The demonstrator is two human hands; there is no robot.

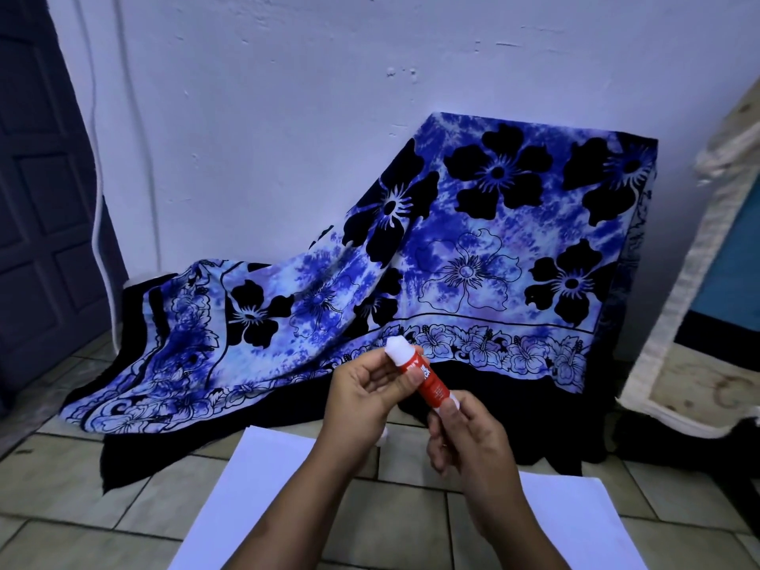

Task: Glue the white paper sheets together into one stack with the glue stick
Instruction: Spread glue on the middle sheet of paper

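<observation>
I hold a red glue stick (pixel 427 382) in front of me, tilted, its white glue tip exposed at the upper left. My left hand (pixel 366 394) grips its upper part near the tip. My right hand (pixel 464 434) is closed around its lower end. A small white piece, maybe the cap, peeks out under my left hand; I cannot tell for sure. Below my arms, one white paper sheet (pixel 255 487) lies on the tiled floor at the left. A second white sheet (pixel 575 524) lies at the right.
A blue and black flowered cloth (pixel 452 261) drapes over something against the white wall and spills onto the floor. A dark door (pixel 37 220) stands at the left. A worn white-edged board (pixel 699 364) leans at the right.
</observation>
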